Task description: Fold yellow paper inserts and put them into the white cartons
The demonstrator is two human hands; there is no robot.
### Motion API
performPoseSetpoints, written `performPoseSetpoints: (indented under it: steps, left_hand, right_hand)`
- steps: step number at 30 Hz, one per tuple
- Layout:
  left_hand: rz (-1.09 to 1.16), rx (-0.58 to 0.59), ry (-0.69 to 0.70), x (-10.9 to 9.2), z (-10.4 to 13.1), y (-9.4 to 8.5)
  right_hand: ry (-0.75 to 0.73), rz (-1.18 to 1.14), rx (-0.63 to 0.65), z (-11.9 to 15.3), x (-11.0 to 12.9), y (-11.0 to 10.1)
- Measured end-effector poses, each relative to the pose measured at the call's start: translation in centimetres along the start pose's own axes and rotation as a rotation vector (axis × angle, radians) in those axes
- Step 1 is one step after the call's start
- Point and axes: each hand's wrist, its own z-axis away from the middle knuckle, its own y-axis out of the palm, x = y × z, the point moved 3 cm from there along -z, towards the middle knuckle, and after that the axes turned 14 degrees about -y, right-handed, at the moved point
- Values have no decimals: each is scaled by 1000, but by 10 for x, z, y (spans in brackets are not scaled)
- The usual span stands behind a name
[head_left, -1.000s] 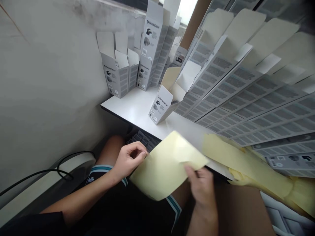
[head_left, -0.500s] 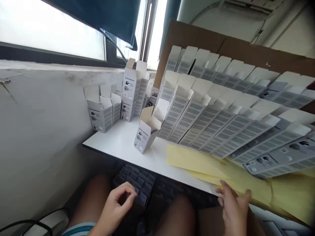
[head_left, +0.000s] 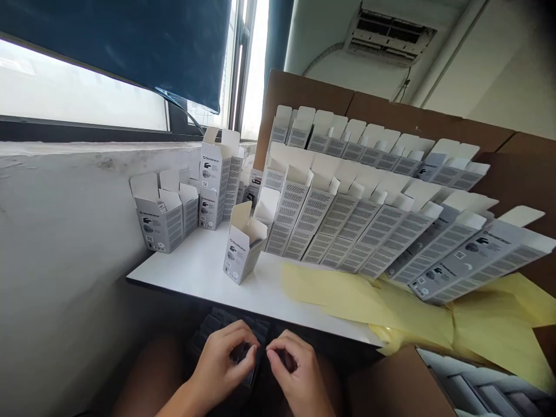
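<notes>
My left hand (head_left: 228, 359) is in front of the table edge, thumb and fingers curled into a pinch. Close beside it on the right, with a small gap between the fingertips, my right hand (head_left: 297, 370) is pinched the same way. Whatever either hand may hold is too small or hidden to make out. Below and behind the left hand, dark packets (head_left: 212, 324) lie in shadow, partly covered by the hands. Nearest on the white table (head_left: 186, 269) stands an upright grey-white carton (head_left: 243, 252) with its top flaps raised and something dark inside.
Rows of open-topped cartons (head_left: 330, 214) lean at the right against brown cardboard (head_left: 313, 90). More cartons (head_left: 160, 223) stand by the wall at the left. Yellow sheets (head_left: 347, 295) cover the table's right part. A brown box (head_left: 399, 382) with pale contents stands at lower right.
My right hand has come left from beside the yellow sheets to my left hand, its fingers closing from spread to pinched. My left hand has shifted slightly right. The view has tilted up and turned right.
</notes>
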Motion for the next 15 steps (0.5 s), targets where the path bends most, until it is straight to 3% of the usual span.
performPoseSetpoints:
  steps: [3, 8, 9, 12, 15]
  left_hand:
    - [14, -21, 36, 7, -1, -7]
    - [-90, -553, -19, 37, -48, -40]
    - [-137, -568, -47, 43, -63, -43]
    - [-216, -457, -197, 58, -102, -44]
    - [-174, -379, -297, 60, -113, -44]
  right_hand:
    - [-13, 28, -26, 3, -1, -11]
    - [-17, 52, -267, 7, -4, -36]
    - [-9, 53, -299, 7, -5, -39]
    - [2, 43, -299, 7, -4, -38]
    - [-50, -21, -274, 8, -2, -31]
